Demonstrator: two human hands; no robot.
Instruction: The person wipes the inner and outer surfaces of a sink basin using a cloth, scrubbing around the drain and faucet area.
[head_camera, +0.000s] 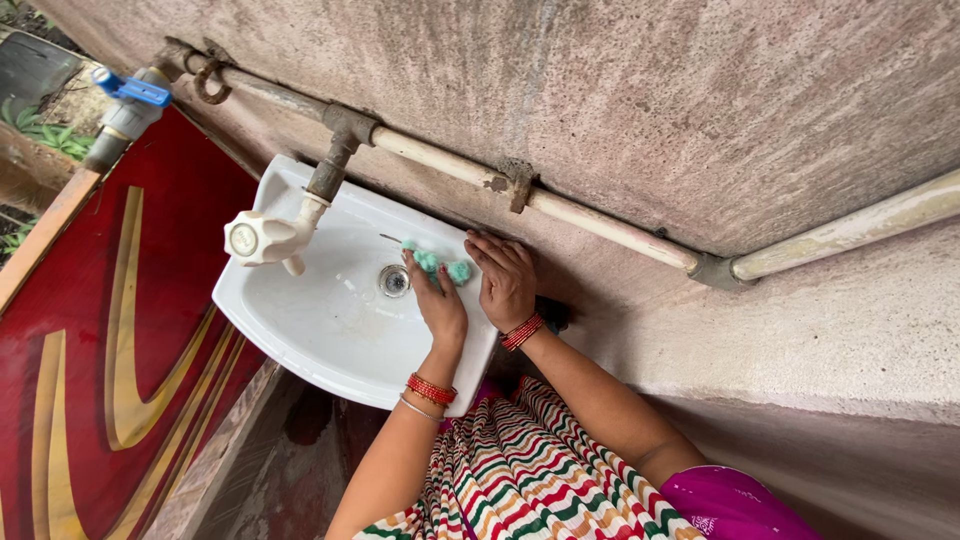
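A white wall-mounted washbasin (300, 330) with a metal drain (394, 281) fills the middle of the view. My left hand (438, 305) reaches into the bowl and presses a green scrubber (440, 264) against the inner wall near the drain. My right hand (505, 282) lies flat on the basin's back rim next to the wall, fingers spread, holding nothing. Both wrists carry red bangles. A white tap (262, 238) hangs over the bowl's far side; no water shows.
A pale pipe (600, 225) runs along the rough concrete wall (700, 110) behind the basin. A blue-handled valve (130, 95) sits at the upper left. A red board with gold stripes (110, 330) stands beside the basin. My striped garment (530, 480) is below.
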